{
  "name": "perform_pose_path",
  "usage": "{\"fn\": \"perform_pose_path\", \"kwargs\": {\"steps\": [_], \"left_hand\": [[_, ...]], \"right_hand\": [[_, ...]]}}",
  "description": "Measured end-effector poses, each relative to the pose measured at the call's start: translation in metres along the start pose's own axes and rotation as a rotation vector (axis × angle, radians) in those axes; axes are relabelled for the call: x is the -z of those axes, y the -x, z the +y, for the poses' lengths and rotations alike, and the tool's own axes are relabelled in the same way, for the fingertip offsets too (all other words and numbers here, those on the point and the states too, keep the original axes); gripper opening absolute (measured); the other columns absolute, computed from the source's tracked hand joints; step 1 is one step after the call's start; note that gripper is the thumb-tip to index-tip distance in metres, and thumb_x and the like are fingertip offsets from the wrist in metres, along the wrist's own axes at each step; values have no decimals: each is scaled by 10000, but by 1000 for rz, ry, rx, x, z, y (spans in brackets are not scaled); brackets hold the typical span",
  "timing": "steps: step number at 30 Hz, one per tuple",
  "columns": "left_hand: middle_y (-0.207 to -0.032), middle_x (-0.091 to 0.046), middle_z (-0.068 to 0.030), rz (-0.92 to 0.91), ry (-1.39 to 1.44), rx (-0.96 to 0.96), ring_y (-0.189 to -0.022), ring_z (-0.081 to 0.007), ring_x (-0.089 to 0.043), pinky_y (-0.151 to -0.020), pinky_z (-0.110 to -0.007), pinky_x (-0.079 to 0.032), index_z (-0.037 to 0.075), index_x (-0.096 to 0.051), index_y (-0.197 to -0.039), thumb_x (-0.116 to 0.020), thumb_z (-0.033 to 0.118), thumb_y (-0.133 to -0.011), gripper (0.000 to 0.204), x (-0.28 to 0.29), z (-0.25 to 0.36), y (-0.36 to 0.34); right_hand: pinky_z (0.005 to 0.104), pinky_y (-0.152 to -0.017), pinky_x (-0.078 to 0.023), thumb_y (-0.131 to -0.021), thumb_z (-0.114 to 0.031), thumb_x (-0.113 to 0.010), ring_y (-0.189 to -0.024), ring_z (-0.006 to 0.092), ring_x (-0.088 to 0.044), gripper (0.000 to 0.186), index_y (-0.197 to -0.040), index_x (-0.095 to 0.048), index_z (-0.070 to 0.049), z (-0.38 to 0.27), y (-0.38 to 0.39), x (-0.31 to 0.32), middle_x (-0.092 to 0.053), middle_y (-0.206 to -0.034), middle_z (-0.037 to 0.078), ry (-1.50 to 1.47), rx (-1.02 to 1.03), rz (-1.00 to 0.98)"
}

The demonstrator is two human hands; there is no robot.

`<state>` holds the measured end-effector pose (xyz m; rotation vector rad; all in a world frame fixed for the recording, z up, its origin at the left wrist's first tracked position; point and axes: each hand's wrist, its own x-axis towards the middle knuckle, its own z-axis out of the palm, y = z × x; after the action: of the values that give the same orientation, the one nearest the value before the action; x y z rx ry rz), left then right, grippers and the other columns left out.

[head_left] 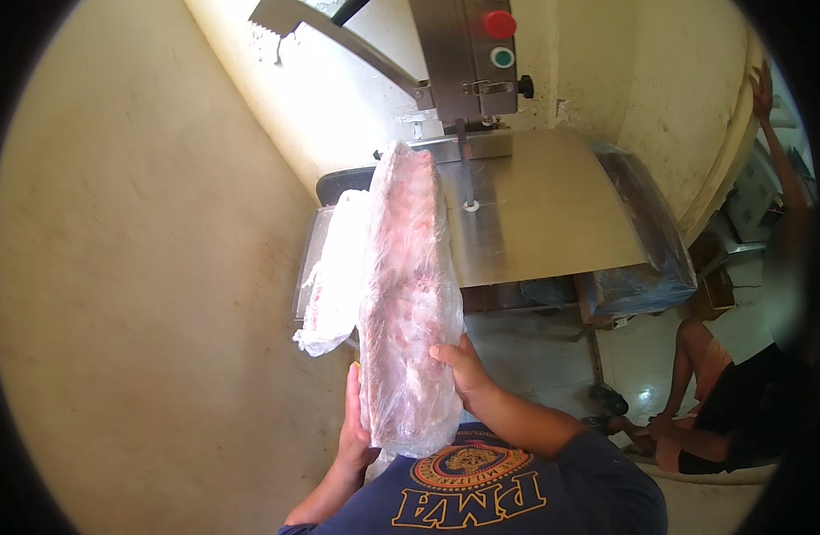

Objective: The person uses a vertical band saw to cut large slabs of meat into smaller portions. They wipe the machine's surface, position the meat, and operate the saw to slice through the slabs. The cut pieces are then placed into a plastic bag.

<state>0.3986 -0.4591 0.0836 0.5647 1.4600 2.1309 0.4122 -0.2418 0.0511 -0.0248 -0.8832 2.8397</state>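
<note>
A long slab of pinkish meat in clear wrap [410, 259] is held up in both hands, its near end above the person's dark shirt [481, 495] and its far end in front of the band saw, at the left side of the steel worktop [553, 205]. The fingers of the left hand [354, 432] are clamped on the near left edge, lying along its side. The right hand [464, 367] grips the near right edge, thumb on the upper face; its other fingers are hidden behind the slab.

Just left of the slab, a second wrapped pack [334, 281], washed out by glare, lies on a grey metal ledge [314, 245]; whether the two touch cannot be told.

The saw's upright blade [466, 165] meets the worktop right of the slab's far end. Above are a red button [499, 24] and a green button [502, 57]. A plastic-covered box [642, 290] stands by the worktop's right edge. Farther right, a person [722, 415] sits low, and a raised hand [761, 94] touches the wall's edge.
</note>
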Motion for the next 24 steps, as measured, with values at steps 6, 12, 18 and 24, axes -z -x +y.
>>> {"fn": "perform_pose_path", "kwargs": {"steps": [6,12,18,24], "left_hand": [[-1660,-181,-283,-197,-834,-454,-1526,-453,-253,-1226,-513,-264,21,-167,-1626,-991,411,-616,1360,50,-22,-15],[-1645,-228,-283,-216,-786,-531,-1525,-443,-264,-1233,-501,-255,38,-287,-1600,-996,308,-600,1256,65,-26,-30],[-1654,-241,-262,-241,-806,-496,-1533,-421,-266,-1236,-486,-259,41,-305,-1597,-1012,301,-540,1298,72,-13,-28],[-1646,-272,-253,-195,-836,-384,-1531,-398,-287,-1241,-463,-263,37,-309,-1597,-1017,295,-503,1328,62,-7,-18]], "right_hand": [[358,-1011,-499,-886,-173,-688,-1161,198,-609,706,-1506,-377,-40,19,-6,17,-583,-1337,88,226,122,152],[330,-1025,-471,-959,-158,-644,-1165,168,-578,653,-1535,-349,-65,33,-12,7,-570,-1331,89,405,358,259],[323,-1017,-470,-1013,-175,-596,-1156,165,-572,577,-1529,-365,-63,36,-4,6,-555,-1363,93,466,398,349],[292,-815,-519,-1041,-196,-542,-982,142,-600,450,-1459,-473,-44,1,33,10,-598,-1303,87,675,564,503]]}}
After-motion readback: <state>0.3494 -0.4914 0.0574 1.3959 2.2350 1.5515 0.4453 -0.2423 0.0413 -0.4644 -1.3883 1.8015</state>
